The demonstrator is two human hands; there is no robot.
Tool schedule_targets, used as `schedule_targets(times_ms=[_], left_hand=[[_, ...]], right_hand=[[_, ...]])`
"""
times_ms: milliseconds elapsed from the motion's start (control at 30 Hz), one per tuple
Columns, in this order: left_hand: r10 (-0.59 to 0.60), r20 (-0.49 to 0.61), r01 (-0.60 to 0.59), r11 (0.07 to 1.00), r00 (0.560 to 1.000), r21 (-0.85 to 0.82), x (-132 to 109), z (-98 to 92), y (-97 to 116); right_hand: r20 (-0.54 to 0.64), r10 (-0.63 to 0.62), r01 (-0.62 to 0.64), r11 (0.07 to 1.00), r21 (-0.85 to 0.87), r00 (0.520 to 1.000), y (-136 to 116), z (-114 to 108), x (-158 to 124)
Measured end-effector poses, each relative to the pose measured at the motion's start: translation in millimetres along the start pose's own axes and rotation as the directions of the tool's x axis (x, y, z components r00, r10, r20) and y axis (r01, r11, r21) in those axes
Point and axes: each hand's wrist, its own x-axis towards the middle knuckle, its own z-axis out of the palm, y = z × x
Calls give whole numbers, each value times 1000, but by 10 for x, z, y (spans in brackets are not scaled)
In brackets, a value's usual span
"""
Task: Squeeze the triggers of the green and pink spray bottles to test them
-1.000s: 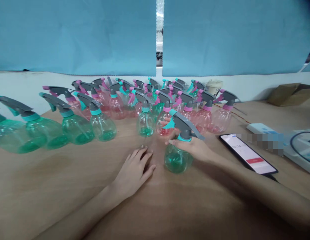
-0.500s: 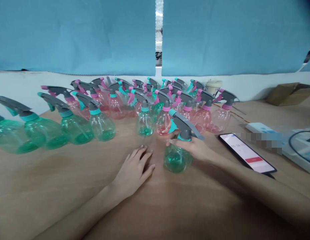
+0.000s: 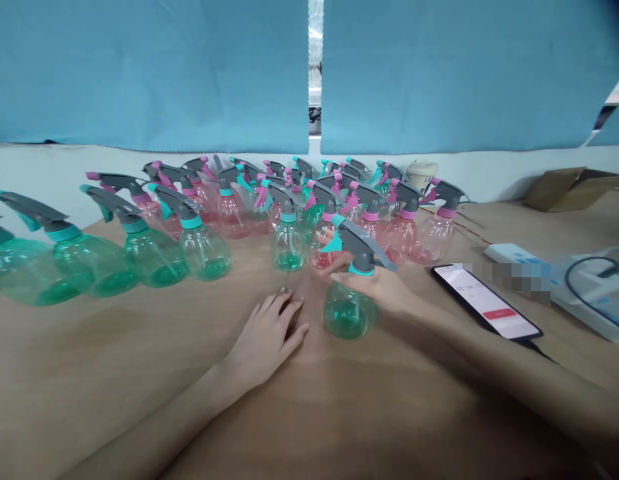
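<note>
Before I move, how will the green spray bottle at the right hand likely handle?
The green spray bottle is probably light: see-through, darker only at the bottom. It looks smooth, so perhaps slippery, beneath the right hand. The overhanging spray head might make it tip.

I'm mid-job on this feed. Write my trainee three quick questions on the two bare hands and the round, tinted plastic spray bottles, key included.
1. Which hand grips the round, green-tinted plastic spray bottle with the grey-and-turquoise trigger head?
2. True or false: the bare left hand is gripping a spray bottle.
3. Where does the black-edged phone with the lit screen lie? A) left of both hands; B) right of the gripped bottle; C) between the hands.

Key:
1. The bare right hand.
2. False; it rests on the brown wood-grain table, holding nothing.
3. B.
</note>
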Motion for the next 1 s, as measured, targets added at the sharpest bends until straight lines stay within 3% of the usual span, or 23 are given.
schedule_targets(times_ms=[167,533,633,867,1000], left_hand=[[9,-11,-8,1000,1000,13,3,14,-5],[16,-18,-15,1000,1000,15,-8,-8,-1],[22,-25,-22,1000,999,9,-20,-2,-7],[41,-51,-42,999,998,-24,-154,8,-104],[49,-62,-51,998,997,-41,-280,-20,-225]], right_hand=[[-16,-100,99,994,-40,995,76,13,25],[-313,-110,-5,938,-345,943,60,31,7],[-279,-69,-67,890,-451,958,-5,-51,-11],[-78,31,-75,749,-658,996,-153,-247,-154],[-87,111,-137,622,-771,990,-98,-215,-241]])
